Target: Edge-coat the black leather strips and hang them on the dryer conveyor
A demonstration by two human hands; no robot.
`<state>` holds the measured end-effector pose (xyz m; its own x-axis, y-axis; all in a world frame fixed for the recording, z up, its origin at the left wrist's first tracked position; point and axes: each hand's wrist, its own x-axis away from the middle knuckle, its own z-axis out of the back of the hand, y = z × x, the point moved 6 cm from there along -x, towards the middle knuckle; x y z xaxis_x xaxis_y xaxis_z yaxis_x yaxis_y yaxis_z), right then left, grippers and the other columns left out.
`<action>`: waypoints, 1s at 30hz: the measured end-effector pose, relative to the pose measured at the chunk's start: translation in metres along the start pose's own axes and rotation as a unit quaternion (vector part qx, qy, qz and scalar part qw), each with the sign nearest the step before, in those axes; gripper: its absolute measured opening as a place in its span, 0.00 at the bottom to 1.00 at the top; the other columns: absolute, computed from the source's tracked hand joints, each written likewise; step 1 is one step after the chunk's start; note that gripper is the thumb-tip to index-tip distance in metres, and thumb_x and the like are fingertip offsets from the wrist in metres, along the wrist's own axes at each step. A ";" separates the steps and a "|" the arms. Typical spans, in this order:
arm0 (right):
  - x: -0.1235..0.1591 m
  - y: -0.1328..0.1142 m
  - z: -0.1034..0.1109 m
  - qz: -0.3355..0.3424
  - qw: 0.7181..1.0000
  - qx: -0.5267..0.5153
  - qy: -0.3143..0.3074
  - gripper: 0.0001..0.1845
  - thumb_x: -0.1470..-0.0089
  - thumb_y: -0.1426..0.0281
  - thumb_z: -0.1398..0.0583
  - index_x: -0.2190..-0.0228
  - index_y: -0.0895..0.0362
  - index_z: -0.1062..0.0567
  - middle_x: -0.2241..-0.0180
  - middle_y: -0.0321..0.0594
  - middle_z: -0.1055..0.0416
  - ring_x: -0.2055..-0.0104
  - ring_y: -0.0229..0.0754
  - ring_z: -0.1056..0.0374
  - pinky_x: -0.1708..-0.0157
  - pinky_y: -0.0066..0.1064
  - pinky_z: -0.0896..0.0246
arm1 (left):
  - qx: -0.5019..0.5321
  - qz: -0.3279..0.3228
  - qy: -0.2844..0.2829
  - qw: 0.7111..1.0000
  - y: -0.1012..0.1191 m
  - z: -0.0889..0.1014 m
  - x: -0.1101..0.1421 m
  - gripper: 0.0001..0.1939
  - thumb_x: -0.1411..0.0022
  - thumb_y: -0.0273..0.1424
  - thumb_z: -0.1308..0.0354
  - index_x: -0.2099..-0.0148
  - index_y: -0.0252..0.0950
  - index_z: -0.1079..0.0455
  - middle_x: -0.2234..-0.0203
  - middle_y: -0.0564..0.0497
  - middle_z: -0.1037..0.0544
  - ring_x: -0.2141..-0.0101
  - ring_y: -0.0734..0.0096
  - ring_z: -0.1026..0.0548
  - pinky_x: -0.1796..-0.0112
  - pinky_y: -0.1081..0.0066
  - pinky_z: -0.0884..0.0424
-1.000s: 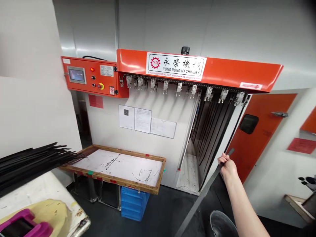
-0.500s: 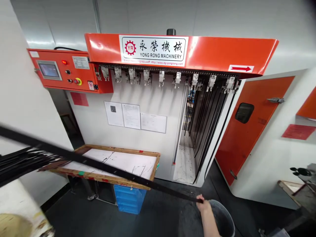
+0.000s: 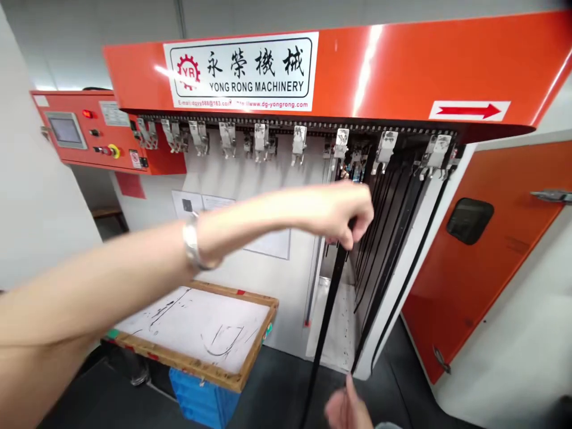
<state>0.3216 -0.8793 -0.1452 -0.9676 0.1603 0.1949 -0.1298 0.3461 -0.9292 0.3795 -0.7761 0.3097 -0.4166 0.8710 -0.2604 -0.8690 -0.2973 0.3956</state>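
My left hand (image 3: 344, 211), with a metal bracelet on its wrist, is raised beneath the orange machine hood (image 3: 379, 71) and shut on the upper end of a long black strip (image 3: 330, 310). The strip hangs nearly upright just below a row of metal clips (image 3: 299, 143). Its top end is hidden by my fingers. Low in the view, my right hand (image 3: 346, 410) is blurred, close beside the strip's lower part, and seems to hold nothing. Several black strips (image 3: 393, 238) hang from the clips at the right.
A wood-framed white table (image 3: 179, 363) stands at lower left, with a blue crate (image 3: 201, 399) beneath it. An orange door (image 3: 451, 286) is at the right. An orange control panel (image 3: 89, 131) is mounted at upper left.
The black strip has swung from a long slant across the view to hanging nearly upright at the clips. My left hand has come in at its top, and the view has moved closer to the hood.
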 end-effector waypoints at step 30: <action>-0.123 -0.395 -0.112 0.472 0.877 -0.079 -0.047 0.19 0.44 0.52 0.38 0.69 0.56 0.29 0.77 0.27 0.43 0.82 0.26 0.55 0.85 0.20 0.62 | 0.365 0.040 0.239 0.899 -0.070 0.077 -0.184 0.15 0.33 0.36 0.43 0.68 0.30 0.29 0.77 0.49 0.24 0.76 0.74 0.25 0.68 0.72 0.28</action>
<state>0.5156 -0.9325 0.2328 -0.6431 0.3699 -0.6706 0.7623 0.2259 -0.6065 0.5375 -0.8853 0.3982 -0.6888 0.5392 -0.4847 -0.4968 0.1358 0.8571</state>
